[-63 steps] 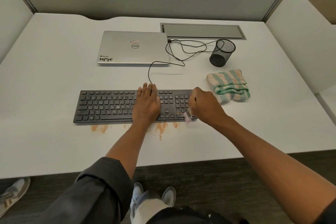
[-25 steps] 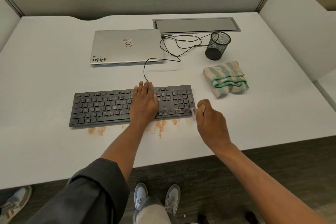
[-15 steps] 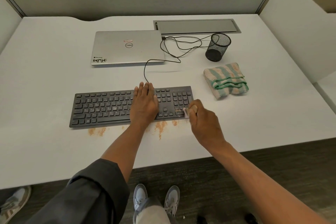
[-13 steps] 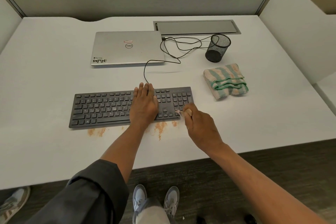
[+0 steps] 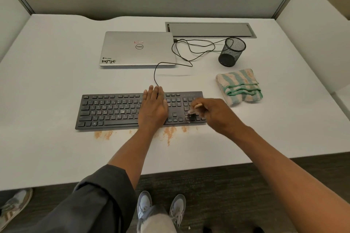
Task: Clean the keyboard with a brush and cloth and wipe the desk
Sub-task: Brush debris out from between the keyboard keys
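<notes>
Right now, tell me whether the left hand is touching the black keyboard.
Touching. The head view shows the left hand lying flat on the black keyboard, its straight fingers reaching the keyboard's far edge.

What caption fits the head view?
Right hand brushes the keyboard while the left hand rests on it.

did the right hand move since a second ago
Yes. The right hand with the brush went from beside the keyboard's right end leftward onto its number pad.
</notes>
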Demonstrator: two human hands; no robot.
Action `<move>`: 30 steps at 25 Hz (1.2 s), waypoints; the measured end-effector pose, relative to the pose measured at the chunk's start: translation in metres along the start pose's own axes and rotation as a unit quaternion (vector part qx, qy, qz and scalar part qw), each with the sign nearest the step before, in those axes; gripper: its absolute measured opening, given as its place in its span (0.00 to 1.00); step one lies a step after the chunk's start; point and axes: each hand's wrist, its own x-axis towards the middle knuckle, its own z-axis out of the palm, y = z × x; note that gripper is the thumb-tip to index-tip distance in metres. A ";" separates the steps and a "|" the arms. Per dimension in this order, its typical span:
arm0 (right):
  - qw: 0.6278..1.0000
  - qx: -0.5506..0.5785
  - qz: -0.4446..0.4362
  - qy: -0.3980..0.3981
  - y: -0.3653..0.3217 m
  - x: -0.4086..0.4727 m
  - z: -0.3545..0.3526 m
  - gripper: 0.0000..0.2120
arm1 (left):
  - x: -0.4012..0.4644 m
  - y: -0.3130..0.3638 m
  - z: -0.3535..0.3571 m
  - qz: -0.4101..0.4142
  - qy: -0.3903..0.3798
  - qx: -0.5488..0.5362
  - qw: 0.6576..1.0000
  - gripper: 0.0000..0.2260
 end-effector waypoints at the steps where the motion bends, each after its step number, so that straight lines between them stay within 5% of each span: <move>1: 1.000 0.000 0.003 -0.003 0.003 0.002 -0.003 0.12 | 0.000 0.000 0.000 -0.001 -0.001 0.000 1.000 0.26; 7: 0.999 0.045 0.011 -0.006 -0.015 0.007 0.007 0.19 | 0.000 0.000 -0.001 -0.003 -0.006 -0.004 1.000 0.26; 10: 0.998 0.048 0.027 0.009 -0.007 0.016 0.000 0.10 | 0.001 0.000 -0.001 -0.002 -0.003 0.001 1.000 0.26; 18: 0.995 0.065 0.065 0.039 -0.015 0.028 0.004 0.06 | 0.001 0.000 -0.002 -0.005 -0.004 -0.004 1.000 0.26; 25: 0.990 -0.034 0.082 0.107 -0.021 0.038 0.022 0.03 | 0.001 0.001 -0.002 -0.005 -0.007 -0.003 1.000 0.26; 30: 0.989 -0.081 0.117 0.045 -0.021 0.028 0.013 0.05 | 0.002 0.000 -0.001 -0.004 -0.008 -0.002 1.000 0.26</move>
